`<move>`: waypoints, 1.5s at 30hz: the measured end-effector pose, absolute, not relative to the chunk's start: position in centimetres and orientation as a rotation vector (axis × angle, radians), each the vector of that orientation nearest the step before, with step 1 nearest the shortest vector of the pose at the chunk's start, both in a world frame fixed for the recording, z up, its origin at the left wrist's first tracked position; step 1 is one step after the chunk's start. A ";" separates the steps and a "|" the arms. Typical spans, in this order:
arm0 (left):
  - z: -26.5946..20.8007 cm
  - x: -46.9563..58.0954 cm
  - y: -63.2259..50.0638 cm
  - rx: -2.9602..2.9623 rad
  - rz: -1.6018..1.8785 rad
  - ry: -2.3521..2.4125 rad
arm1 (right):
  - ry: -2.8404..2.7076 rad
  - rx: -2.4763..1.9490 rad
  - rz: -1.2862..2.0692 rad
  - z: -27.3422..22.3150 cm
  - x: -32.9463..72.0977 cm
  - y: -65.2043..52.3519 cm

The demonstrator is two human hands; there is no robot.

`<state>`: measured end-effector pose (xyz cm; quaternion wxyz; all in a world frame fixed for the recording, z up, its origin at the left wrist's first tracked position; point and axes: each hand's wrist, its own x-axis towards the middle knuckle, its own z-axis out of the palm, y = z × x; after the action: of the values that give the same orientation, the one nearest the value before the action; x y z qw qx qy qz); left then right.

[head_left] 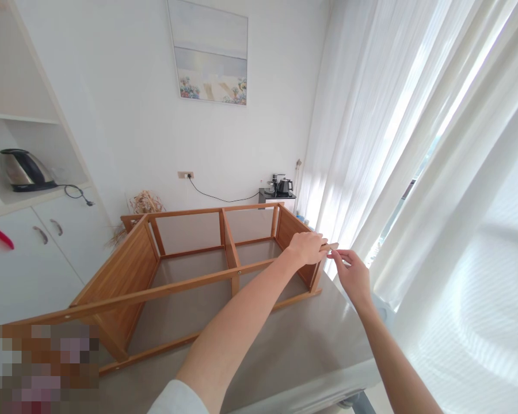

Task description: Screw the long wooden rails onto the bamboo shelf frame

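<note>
A brown wooden shelf frame [190, 283] lies on its side on a grey-topped table [285, 339]. My left hand [307, 248] reaches across it and is closed over the end of its upper front rail, at the far right corner. Just beyond those fingers, the pale rail tip [333, 246] sticks out. My right hand [354, 277] is beside it, with thumb and forefinger pinched together against the rail end. Whatever is between these fingertips is too small to make out.
White curtains [354, 115] hang close on the right. A small stand with a black kettle [285, 185] is behind the table. Dried stalks [145, 202] stand at the back left. Another kettle [28, 171] sits in a white cabinet [56, 253]. The lower left corner is blurred out.
</note>
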<state>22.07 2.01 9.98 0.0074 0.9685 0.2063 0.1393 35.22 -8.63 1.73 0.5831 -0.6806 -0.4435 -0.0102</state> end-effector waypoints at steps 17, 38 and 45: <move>9.7 21.7 2.0 2.983 0.507 0.562 | -1.269 -1.676 0.299 4.2 37.2 -8.7; 9.2 22.1 2.4 2.974 0.430 0.558 | -1.393 -1.876 0.083 5.2 37.4 -9.1; 9.8 21.8 2.2 2.991 0.364 0.516 | -1.379 -1.871 0.144 4.9 38.2 -8.6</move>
<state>21.81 2.17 9.84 0.0421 0.9776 0.1686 0.1190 38.15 -8.62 4.88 0.3954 -0.7380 -0.5440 0.0566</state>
